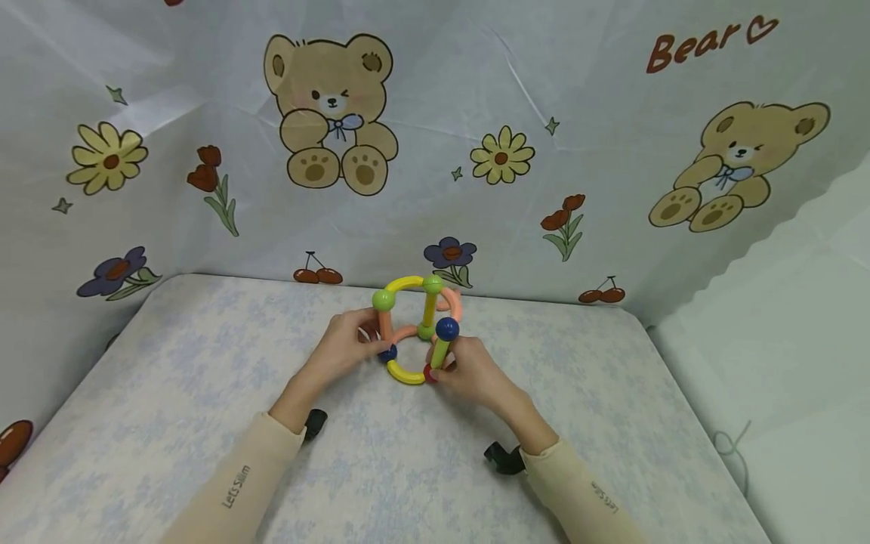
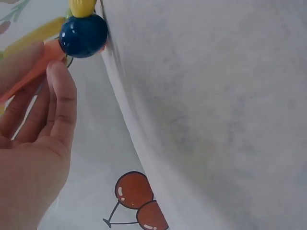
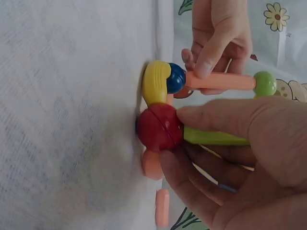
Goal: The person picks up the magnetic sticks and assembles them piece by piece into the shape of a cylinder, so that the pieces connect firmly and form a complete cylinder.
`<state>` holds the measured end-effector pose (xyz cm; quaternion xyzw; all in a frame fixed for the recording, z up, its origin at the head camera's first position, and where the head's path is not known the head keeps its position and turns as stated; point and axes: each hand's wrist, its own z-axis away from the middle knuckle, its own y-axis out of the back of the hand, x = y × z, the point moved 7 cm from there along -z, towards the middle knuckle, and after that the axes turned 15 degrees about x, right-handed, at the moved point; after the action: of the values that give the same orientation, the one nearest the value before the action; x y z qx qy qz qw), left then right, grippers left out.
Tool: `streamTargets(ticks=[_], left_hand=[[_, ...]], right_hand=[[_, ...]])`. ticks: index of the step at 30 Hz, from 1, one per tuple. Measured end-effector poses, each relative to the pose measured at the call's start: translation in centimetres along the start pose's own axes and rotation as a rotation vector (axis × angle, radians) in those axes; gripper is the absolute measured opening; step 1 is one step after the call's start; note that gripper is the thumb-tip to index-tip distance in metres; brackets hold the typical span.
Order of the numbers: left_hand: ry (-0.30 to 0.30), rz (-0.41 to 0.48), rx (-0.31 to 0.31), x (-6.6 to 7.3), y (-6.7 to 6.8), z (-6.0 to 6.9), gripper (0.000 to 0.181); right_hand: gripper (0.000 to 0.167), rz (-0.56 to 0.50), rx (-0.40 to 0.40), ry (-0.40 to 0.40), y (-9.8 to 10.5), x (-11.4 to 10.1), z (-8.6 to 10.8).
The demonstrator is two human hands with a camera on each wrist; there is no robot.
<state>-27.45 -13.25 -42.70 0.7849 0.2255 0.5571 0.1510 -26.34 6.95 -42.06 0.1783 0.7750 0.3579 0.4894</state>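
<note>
A ball-and-rod building-toy frame stands on the table, with a lower ring of curved pieces and upright rods. My left hand pinches the upright orange rod, which runs from a dark blue ball up to a light green ball. Thumb and fingers of my right hand hold the red ball at the foot of a green rod. A second dark blue ball tops that rod. The yellow curved piece joins the red ball and the lower blue ball.
Toward the back of the frame are a yellow upright rod and an orange curved piece. The pale patterned table meets a bear-print cloth behind. Black wrist devices sit by the sleeves.
</note>
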Motion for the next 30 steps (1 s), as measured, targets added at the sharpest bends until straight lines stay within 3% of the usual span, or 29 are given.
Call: streamTargets(ticks=[6, 12, 17, 30], left_hand=[[-0.082, -0.015, -0.031, 0.9, -0.7, 0.4, 0.018], [-0.114, -0.119, -0.04, 1.3, -1.2, 0.8, 0.023], [-0.14, -0.151, -0.043, 1.7, -1.5, 0.9, 0.025], [-0.164, -0.231, -0.074, 2.1, -1.8, 1.1, 0.022]], right_hand=[[0.019, 0.026, 0.135, -0.113, 0.8, 1.4, -0.6], [0.025, 0.032, 0.185, -0.068, 0.6, 1.6, -0.8], [0.021, 0.055, 0.208, -0.031, 0.5, 1.6, -0.8], [0.019, 0.093, 0.179, -0.065, 0.5, 1.6, -0.8]])
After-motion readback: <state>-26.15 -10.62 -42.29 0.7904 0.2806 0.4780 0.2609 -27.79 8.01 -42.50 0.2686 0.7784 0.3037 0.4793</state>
